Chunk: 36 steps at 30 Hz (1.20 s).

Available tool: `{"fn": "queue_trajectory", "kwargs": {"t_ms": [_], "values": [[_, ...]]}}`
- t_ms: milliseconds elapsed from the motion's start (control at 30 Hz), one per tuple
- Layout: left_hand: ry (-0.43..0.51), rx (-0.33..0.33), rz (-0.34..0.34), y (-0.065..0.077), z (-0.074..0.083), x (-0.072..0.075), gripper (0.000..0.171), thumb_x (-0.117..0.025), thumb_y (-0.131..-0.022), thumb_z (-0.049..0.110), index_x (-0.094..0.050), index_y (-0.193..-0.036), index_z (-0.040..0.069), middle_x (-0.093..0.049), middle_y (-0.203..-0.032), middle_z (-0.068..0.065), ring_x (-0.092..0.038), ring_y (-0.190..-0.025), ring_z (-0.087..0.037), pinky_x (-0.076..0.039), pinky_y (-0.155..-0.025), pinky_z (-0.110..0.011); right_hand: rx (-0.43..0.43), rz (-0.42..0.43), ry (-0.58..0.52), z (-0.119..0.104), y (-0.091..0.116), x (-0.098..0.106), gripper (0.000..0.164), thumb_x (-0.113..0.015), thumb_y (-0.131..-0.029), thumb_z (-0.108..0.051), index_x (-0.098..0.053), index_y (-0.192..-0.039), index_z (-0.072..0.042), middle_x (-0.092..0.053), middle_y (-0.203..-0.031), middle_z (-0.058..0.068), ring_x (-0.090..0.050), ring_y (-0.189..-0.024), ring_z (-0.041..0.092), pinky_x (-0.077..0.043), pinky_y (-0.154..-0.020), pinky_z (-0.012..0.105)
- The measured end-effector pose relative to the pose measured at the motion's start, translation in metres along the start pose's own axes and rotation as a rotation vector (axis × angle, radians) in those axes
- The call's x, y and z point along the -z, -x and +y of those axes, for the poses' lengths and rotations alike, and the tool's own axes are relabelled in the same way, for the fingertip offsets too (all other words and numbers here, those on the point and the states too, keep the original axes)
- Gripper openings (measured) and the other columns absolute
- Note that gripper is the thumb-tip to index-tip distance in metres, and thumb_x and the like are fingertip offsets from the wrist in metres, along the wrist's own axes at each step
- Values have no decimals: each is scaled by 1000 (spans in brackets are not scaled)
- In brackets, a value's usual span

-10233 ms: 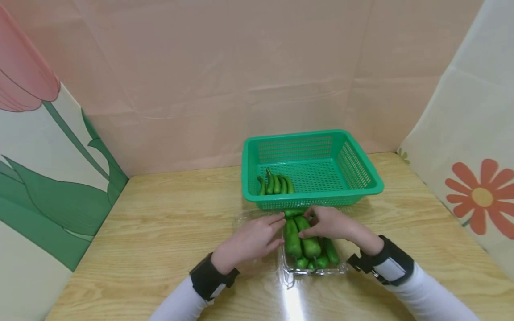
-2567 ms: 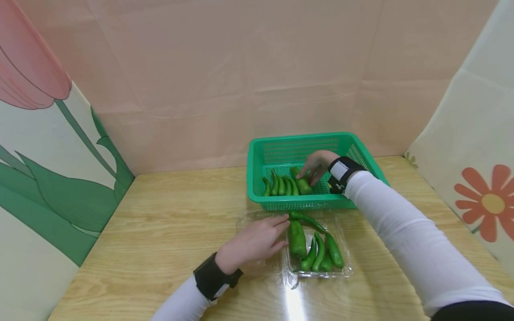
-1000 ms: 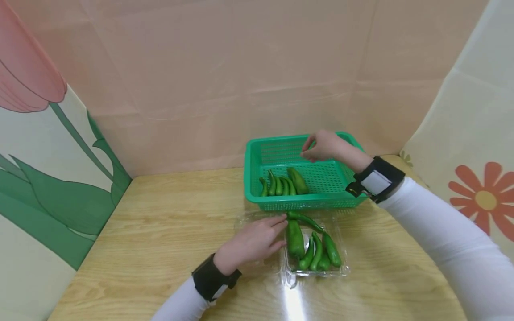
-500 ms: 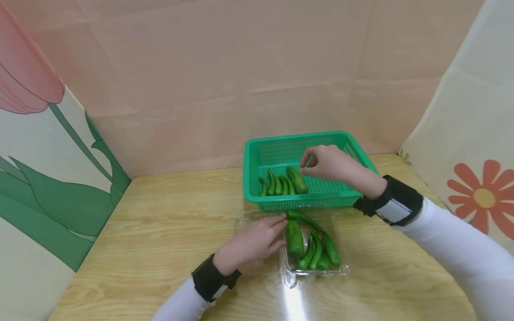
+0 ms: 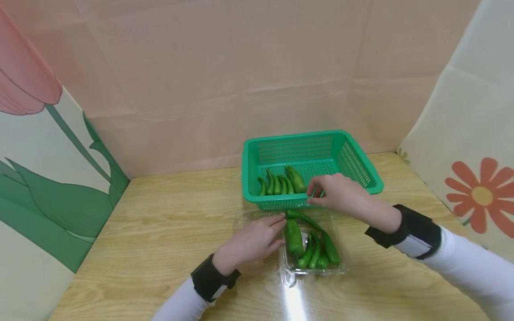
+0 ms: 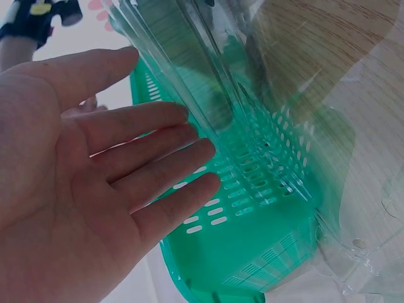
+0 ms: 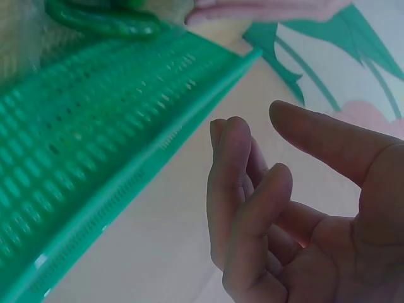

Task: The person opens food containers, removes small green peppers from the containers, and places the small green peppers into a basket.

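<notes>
Green peppers [image 5: 316, 252] in a clear box [image 5: 313, 271] on a pale wood-grain table [image 5: 172, 223].
A creased pink sheet [image 5: 201, 89] backs the table, between a tulip panel [image 5: 32, 67] and a panel with an orange flower [image 5: 482, 196]; the thick pepper [image 5: 294, 238] in the box runs front to back, broad end toward the person, a slim pepper [image 5: 303, 218] slants across the far side, and the row [image 5: 277, 185] in the green basket [image 5: 273, 203] points tips backward; the left hand [image 5: 254, 240] lies with fingers extended at the box's left edge, the right hand [image 5: 339, 191] hovers over the basket's near rim, fingers loosely bent, thumb apart.
</notes>
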<state>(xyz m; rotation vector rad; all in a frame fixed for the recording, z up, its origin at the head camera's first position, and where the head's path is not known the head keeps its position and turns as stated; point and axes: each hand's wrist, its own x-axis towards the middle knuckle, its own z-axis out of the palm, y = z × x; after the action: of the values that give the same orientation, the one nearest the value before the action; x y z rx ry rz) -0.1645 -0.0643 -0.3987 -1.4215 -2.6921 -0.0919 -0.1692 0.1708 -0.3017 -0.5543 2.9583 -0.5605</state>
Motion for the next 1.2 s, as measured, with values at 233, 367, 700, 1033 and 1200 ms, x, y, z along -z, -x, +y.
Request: {"fn": "queue_trajectory", "kwargs": {"t_ms": [233, 367, 700, 1033, 1200], "values": [[-16, -12, 14, 0, -1, -1, 51, -56, -94, 38, -53, -132, 4, -48, -142, -12, -51, -127, -21, -44, -106, -29, 5, 10, 73, 3, 17, -22, 14, -72, -83, -24, -66, -88, -13, -67, -76, -4, -59, -62, 6, -48, -48, 21], [-17, -9, 16, 0, -1, -2, 51, -55, -94, 38, -53, -132, 5, -49, -142, -12, -51, -127, -21, -44, -106, -29, 4, 37, 107, 5, 25, -32, 12, -72, -82, -22, -67, -86, -12, -65, -74, -4, -59, -64, 7, -49, -49, 22], [-14, -1, -1, 0, 0, 0, 51, -55, -95, 38, -52, -133, 5, -48, -142, -12, -51, -127, -21, -44, -106, -29, -71, 7, 243, 6, 38, -57, 20, -75, -78, -28, -62, -69, -15, -58, -63, -4, -51, -53, 11, -41, -39, 29], [-15, 3, -8, 0, 1, 1, 51, -54, -95, 38, -52, -134, 5, -47, -143, -12, -50, -128, -21, -44, -106, -30, -73, -9, 280, 5, 41, -70, 29, -78, -74, -28, -55, -66, -13, -53, -61, 0, -50, -52, 15, -42, -39, 32], [-7, 6, -10, 0, 2, 2, 51, -54, -95, 38, -52, -134, 5, -46, -143, -12, -50, -128, -22, -43, -107, -30, -64, -5, 288, 6, 40, -74, 31, -80, -72, -28, -55, -65, -11, -55, -62, 2, -51, -52, 17, -43, -39, 32]]}}
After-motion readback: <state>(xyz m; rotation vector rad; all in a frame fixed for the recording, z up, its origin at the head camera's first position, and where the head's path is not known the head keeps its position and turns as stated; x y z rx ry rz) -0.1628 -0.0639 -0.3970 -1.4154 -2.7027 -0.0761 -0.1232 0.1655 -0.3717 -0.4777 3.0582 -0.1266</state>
